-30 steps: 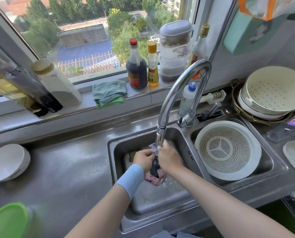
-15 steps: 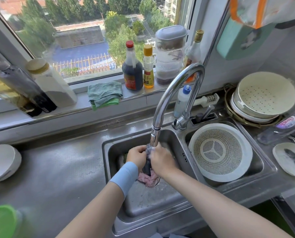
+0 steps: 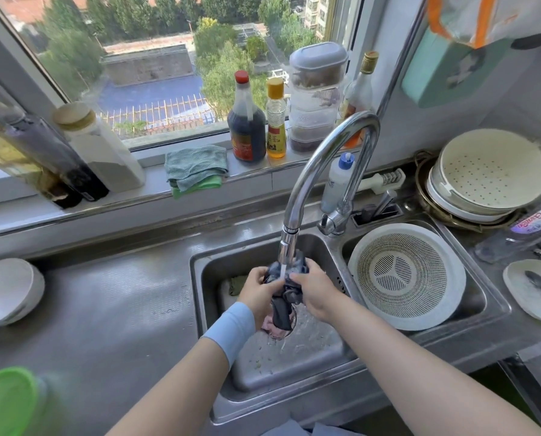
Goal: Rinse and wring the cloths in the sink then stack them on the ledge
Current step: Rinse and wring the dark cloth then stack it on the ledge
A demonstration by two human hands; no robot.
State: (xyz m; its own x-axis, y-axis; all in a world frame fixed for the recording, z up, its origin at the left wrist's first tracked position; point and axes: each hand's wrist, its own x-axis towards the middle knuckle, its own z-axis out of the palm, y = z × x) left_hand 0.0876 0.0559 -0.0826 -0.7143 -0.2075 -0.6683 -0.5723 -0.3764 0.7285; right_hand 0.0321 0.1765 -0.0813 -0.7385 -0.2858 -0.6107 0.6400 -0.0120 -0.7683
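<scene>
Under the spout of the curved chrome faucet (image 3: 322, 158), seen from the head camera, the left hand (image 3: 258, 289) and right hand (image 3: 316, 292) hold one dark cloth (image 3: 283, 306) over the left basin of the sink (image 3: 206, 278). A second ago the two hands were packed knuckle to knuckle with little cloth showing above them. Now they have drawn slightly apart, and a rumpled blue-grey bunch stands up between them, right in the thin water stream (image 3: 282, 272). The fingers of both hands are curled round the fabric, the left from its left side and the right from its right, with the thumbs on top. I read this as rinsing with fresh folds turned to the water. The wringing twist is probably not yet begun, so this cloth is some way from the ledge (image 3: 256, 180).

The cloth looks soaked and limp, and it hangs as a dark rope below the hands with a pale pink end near the basin floor. The sink is dull brushed steel, speckled with drops and bits of debris. A greenish scrap (image 3: 236, 284), perhaps another cloth, lies in its far left corner. On the ledge two folded cloths (image 3: 195, 166) are already stacked, a teal one with a ribbed weave over a smooth bright green one. A soft blue wristband (image 3: 231, 328) circles the left wrist. A white slotted plastic colander (image 3: 407, 275) fills the right basin.
</scene>
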